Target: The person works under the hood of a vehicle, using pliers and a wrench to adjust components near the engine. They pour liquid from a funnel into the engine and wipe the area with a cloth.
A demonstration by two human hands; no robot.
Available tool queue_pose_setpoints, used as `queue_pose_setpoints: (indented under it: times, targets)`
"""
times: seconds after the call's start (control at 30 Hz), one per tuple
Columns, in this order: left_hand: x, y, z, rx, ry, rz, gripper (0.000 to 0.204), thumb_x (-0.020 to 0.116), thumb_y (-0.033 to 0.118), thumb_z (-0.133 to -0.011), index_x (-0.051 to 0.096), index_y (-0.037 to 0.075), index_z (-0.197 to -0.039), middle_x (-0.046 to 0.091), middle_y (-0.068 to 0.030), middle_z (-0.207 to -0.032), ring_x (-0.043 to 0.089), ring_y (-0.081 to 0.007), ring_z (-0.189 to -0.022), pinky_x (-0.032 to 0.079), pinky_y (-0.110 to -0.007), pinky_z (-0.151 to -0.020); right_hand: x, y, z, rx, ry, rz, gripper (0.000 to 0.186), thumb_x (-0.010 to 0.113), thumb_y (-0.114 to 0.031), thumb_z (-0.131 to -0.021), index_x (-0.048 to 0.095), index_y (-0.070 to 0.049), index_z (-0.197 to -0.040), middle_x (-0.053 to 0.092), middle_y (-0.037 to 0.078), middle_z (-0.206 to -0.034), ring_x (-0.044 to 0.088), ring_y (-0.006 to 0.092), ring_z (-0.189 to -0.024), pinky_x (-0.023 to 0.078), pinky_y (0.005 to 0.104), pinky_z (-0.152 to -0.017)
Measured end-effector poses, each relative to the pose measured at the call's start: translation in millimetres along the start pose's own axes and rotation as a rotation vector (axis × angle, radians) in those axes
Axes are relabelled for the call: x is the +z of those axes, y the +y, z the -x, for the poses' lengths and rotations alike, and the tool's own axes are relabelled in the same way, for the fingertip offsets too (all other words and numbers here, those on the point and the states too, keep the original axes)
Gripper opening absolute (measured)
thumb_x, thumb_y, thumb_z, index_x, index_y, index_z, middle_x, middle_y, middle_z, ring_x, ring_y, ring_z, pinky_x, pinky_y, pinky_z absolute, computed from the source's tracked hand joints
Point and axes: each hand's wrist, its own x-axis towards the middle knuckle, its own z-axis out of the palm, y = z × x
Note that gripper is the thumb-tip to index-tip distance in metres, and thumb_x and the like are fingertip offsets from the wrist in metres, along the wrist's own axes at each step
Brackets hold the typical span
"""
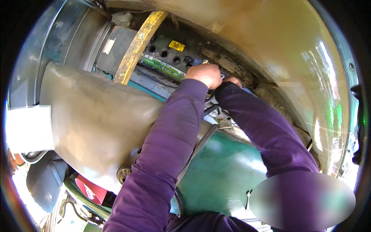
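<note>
resting by the battery (171,55), left hand (205,75) sits beside right hand (234,81).

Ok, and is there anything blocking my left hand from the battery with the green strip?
Nothing visible does. Your left hand overlaps the right part of the battery in this view; the yellow bar lies well to the left. What the hand touches underneath is hidden.

A: Left hand (207,75), its grip?
B: Can't tell. Fingertips hidden behind its own back.
A: Right hand (234,81)?
B: Mostly covered by the right sleeve (262,120), which blurs into an oval smear lower right.
A: Left sleeve (166,131)?
B: Cut by lower edge.
A: White sheet (30,127)?
B: Glare; surface unreadable.
</note>
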Motion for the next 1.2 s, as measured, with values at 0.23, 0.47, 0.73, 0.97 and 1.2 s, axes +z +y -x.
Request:
queue_pose_setpoints:
  times: [0.23, 0.47, 0.73, 0.97, 1.2]
  targets:
    - [0.6, -0.7, -1.8, 0.053, -0.04, 0.003, 0.04, 0.054, 0.02, -0.09, 0.071, 0.001, -0.12, 0.067, -0.0232, -0.127, 0.066, -0.0368, -0.118, 0.052, -0.045, -0.1, 61.4, 63.7, 8.7, -0.293, 0.245, -0.215, 0.031, 0.056, -0.022, -0.095, 0.075, -0.009, -0.115, 0.073, 0.013, -0.12, 0.072, 0.0326, -0.107, 0.059, 0.0447, -0.082]
    - [-4.0, 2.0, 2.9, 0.034, -0.068, 0.022, 0.042, 0.053, 0.02, -0.09, 0.067, -0.001, -0.124, 0.065, -0.0238, -0.13, 0.063, -0.0382, -0.12, 0.05, -0.044, -0.102, 76.9, 101.8, 1.9, -0.397, 0.329, -0.326, 0.031, 0.054, -0.018, -0.092, 0.074, -0.002, -0.11, 0.072, 0.023, -0.115, 0.071, 0.038, -0.105, 0.059, 0.0473, -0.087]
    - [-7.8, 1.4, 2.7, 0.005, -0.084, 0.022, 0.055, 0.057, 0.029, -0.092, 0.055, 0.002, -0.141, 0.06, -0.0235, -0.138, 0.058, -0.0372, -0.127, 0.046, -0.043, -0.108, 62.1, 93.8, -3.2, -0.462, 0.263, -0.247, 0.032, 0.051, -0.016, -0.094, 0.072, -0.002, -0.114, 0.071, 0.021, -0.119, 0.07, 0.0388, -0.109, 0.058, 0.0498, -0.087]
    - [-6.2, 0.7, -0.2, 0.014, -0.099, 0.012, 0.057, 0.058, 0.029, -0.092, 0.053, 0.003, -0.143, 0.059, -0.0226, -0.14, 0.057, -0.0367, -0.129, 0.045, -0.043, -0.109, 89.9, 79.9, -8.5, -0.347, 0.37, -0.388, 0.03, 0.052, -0.019, -0.097, 0.077, -0.01, -0.111, 0.074, 0.016, -0.117, 0.07, 0.0375, -0.111, 0.059, 0.0446, -0.089]
    - [-2.9, 0.5, 0.3, 0.044, 0.009, -0.027, 0.047, 0.055, 0.025, -0.091, 0.06, 0.0, -0.131, 0.062, -0.0231, -0.134, 0.06, -0.0378, -0.124, 0.047, -0.045, -0.106, -4.5, 25.9, 17.5, -0.197, -0.025, -0.08, 0.027, 0.061, -0.025, -0.095, 0.078, -0.012, -0.112, 0.075, 0.008, -0.119, 0.072, 0.0273, -0.108, 0.061, 0.0547, -0.074]
